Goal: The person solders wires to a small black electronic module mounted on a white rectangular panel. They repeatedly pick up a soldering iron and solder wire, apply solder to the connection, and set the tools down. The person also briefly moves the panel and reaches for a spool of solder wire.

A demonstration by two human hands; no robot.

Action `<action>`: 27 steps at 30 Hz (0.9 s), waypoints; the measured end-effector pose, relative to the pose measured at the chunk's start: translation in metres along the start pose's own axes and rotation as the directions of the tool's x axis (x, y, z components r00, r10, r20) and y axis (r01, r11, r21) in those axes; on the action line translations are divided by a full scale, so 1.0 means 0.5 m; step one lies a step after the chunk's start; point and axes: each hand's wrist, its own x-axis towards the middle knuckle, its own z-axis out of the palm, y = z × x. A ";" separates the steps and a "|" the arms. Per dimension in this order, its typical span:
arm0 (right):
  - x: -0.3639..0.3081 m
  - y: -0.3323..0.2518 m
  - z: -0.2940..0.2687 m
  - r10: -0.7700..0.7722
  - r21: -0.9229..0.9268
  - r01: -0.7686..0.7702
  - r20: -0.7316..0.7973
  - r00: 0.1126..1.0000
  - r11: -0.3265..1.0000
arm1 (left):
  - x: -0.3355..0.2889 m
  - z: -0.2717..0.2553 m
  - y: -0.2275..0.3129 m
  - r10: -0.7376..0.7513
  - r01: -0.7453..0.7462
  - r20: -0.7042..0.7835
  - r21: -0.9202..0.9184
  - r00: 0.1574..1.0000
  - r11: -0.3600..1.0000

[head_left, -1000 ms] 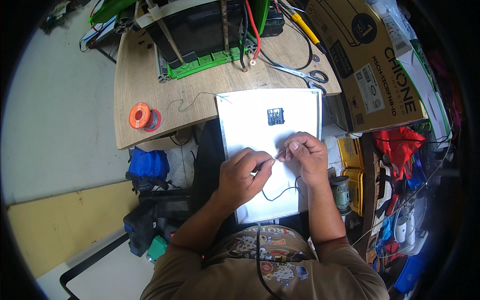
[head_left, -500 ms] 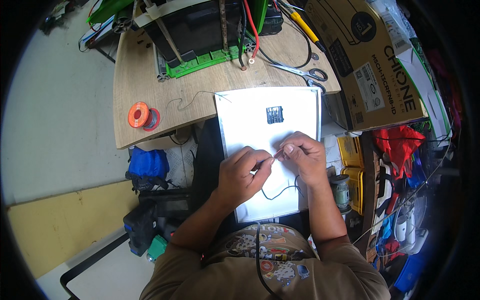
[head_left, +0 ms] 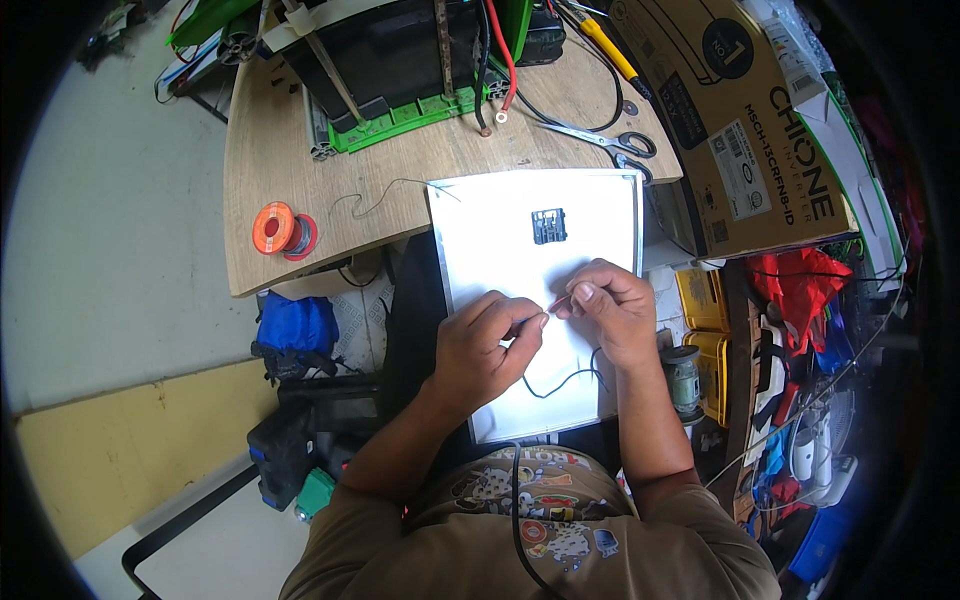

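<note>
Above a white board (head_left: 482, 250) on my lap, my two hands meet fingertip to fingertip. My left hand (head_left: 488, 345) is closed in a pinch on a thin dark wire (head_left: 548, 397), whose slack curves over the board below the fingers. Between the hands a short reddish wire end (head_left: 560, 304) shows, pinched by the thumb and fingers of my right hand (head_left: 612, 308). The fingers partly hide how the wire parts meet. Beyond the hands, a small black slotted plastic piece (head_left: 549, 227) lies flat on the board.
On the wooden table (head_left: 400, 160) stand a solder spool (head_left: 275, 230) with a loose strand, and a large black battery (head_left: 390, 60) in a green frame. Scissors (head_left: 610, 143), a yellow-handled soldering iron (head_left: 605, 48) and cables lie right. A cardboard box (head_left: 750, 150) stands beside the table.
My right hand has shifted very slightly to the right and away from me. My left hand keeps its pinch, and the board looks nearly unmoved.
</note>
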 end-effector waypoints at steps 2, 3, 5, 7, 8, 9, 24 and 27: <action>-0.002 0.001 0.002 0.012 0.031 -0.011 -0.023 1.000 0.999 | 0.000 0.000 0.000 0.002 -0.002 -0.001 0.002 1.000 1.000; -0.005 0.001 0.005 -0.008 0.000 0.008 -0.019 1.000 1.000 | 0.000 0.000 0.001 0.002 -0.002 -0.002 0.003 1.000 1.000; -0.006 0.002 0.004 -0.066 -0.124 0.068 0.025 0.998 0.990 | 0.000 0.000 0.001 0.005 -0.004 -0.003 0.004 1.000 1.000; -0.003 0.002 -0.001 -0.131 -0.306 0.159 0.111 0.985 0.939 | 0.000 0.000 0.002 0.005 -0.005 -0.002 0.000 1.000 1.000; -0.003 0.003 -0.002 -0.109 -0.254 0.129 0.089 0.990 0.959 | 0.000 -0.001 0.003 0.004 -0.004 0.001 0.001 1.000 1.000; -0.003 0.004 -0.003 -0.090 -0.207 0.102 0.067 0.994 0.973 | -0.001 -0.002 0.003 -0.001 0.001 0.006 -0.006 1.000 1.000; 0.000 0.002 -0.005 0.005 0.034 -0.005 -0.006 1.000 0.999 | -0.003 -0.001 -0.001 0.011 -0.011 0.011 -0.018 1.000 1.000; -0.004 0.005 0.001 -0.058 -0.056 0.058 -0.008 0.998 0.997 | -0.003 -0.001 0.000 0.011 -0.010 0.012 -0.014 1.000 1.000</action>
